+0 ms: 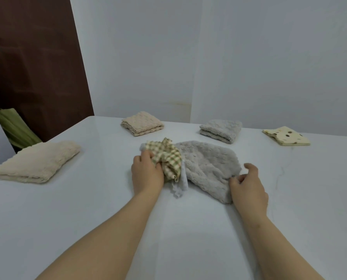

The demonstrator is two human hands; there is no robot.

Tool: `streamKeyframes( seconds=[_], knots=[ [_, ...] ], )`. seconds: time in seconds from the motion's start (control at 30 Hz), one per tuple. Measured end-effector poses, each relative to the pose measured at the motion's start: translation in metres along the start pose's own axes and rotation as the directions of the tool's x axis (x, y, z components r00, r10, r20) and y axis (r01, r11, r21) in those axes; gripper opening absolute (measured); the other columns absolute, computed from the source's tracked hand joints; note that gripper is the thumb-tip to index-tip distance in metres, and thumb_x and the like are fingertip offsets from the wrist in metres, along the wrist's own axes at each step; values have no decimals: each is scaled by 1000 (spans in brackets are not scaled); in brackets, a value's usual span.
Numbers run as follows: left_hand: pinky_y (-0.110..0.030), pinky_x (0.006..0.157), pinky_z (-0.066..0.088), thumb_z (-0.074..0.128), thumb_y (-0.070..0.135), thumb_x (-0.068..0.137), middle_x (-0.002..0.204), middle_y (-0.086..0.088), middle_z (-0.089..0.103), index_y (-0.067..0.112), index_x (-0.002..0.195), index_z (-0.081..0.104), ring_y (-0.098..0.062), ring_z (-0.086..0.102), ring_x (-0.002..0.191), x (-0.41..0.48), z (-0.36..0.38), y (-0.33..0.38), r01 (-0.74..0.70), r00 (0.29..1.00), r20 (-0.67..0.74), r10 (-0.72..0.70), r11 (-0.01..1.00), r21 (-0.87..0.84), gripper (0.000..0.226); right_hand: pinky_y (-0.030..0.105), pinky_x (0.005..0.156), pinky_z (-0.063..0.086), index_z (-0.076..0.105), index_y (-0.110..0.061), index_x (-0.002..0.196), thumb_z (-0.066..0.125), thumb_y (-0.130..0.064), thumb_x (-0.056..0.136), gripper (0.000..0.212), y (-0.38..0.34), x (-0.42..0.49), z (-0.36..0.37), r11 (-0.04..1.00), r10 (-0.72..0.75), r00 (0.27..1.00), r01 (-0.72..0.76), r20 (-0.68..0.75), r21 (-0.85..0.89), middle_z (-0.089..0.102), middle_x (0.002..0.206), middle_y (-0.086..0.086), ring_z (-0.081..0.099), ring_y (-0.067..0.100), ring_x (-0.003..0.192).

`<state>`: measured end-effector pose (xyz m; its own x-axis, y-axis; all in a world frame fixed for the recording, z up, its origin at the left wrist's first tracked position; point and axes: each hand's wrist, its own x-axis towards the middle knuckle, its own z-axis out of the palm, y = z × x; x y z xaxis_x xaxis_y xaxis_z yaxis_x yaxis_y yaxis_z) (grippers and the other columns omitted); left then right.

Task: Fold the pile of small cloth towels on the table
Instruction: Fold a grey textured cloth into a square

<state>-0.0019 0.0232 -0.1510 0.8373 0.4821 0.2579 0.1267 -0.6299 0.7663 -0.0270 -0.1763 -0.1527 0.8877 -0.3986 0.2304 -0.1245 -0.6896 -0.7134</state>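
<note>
A small pile of unfolded towels lies in the middle of the white table (87, 219). My left hand (146, 174) grips a crumpled yellow-green checked cloth (166, 158) at the pile's left. A pale blue-white cloth (179, 186) peeks out beneath it. A fluffy grey towel (207, 168) spreads to the right. My right hand (248, 186) pinches this grey towel's near right edge between thumb and fingers.
Folded towels lie around the pile: a large cream one (35, 161) at left, a beige one (142, 126) at back, a grey one (221, 130) back right, a yellow dotted one (287, 136) far right. A brown panel (33, 63) stands beyond the left edge.
</note>
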Motion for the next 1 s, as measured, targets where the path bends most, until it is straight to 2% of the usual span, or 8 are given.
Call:
streamKeyframes(
  seconds=[0.17,0.27,0.37,0.43,0.53,0.7,0.87,1.0],
  knots=[
    [-42,87,44,45,1,86,121,-15,42,14,115,51,-34,46,106,23,12,-1,2,991,-135,-11,998,-61,31,39,94,31,43,-26,132,41,-47,90,47,-3,18,6,975,19,995,3,98,-223,61,119,6,48,30,116],
    [-45,96,39,46,17,86,132,-11,43,21,113,59,-33,41,120,23,12,1,-172,970,-190,149,980,-106,31,41,93,28,47,-31,125,27,-63,88,53,-9,25,9,956,69,986,-23,149,-293,56,120,7,45,29,117],
    [-48,109,21,39,60,77,149,0,26,37,119,56,-27,21,136,14,9,2,-354,934,65,351,935,33,51,39,92,28,49,-28,123,38,-63,84,54,-14,29,13,907,91,985,-22,144,-420,49,121,7,40,28,117],
    [-46,110,17,49,63,79,150,10,18,44,124,48,-20,13,138,13,11,0,-410,897,264,355,890,197,49,38,93,29,53,-24,118,46,-53,86,44,-16,31,18,912,60,988,5,146,-410,48,120,8,38,29,116],
    [-35,96,29,62,38,81,136,10,40,32,113,56,-18,31,126,15,15,-3,-399,906,222,361,903,161,34,36,87,33,55,-17,103,51,-37,89,25,-14,35,22,959,-32,992,66,125,-276,53,112,8,43,31,110],
    [-29,74,29,62,9,79,107,-2,52,16,89,53,-18,40,96,27,11,-4,-301,954,12,301,953,34,15,24,52,31,40,-13,80,52,-19,90,18,-16,47,12,936,47,997,-20,-66,353,43,68,-2,41,20,66],
    [-36,92,30,49,11,88,123,3,50,21,115,53,-20,42,116,28,9,-7,-298,953,33,301,912,281,30,24,64,38,35,-25,72,52,-21,91,26,-32,58,-12,651,225,953,8,-204,759,43,74,-5,43,8,67],
    [-48,110,14,39,19,93,143,7,37,30,132,42,-17,24,137,28,9,-4,-346,938,149,313,819,459,41,32,72,39,39,-27,73,57,-25,86,23,-42,58,-34,487,127,959,162,-253,858,44,76,-5,44,9,73]
  ],
)
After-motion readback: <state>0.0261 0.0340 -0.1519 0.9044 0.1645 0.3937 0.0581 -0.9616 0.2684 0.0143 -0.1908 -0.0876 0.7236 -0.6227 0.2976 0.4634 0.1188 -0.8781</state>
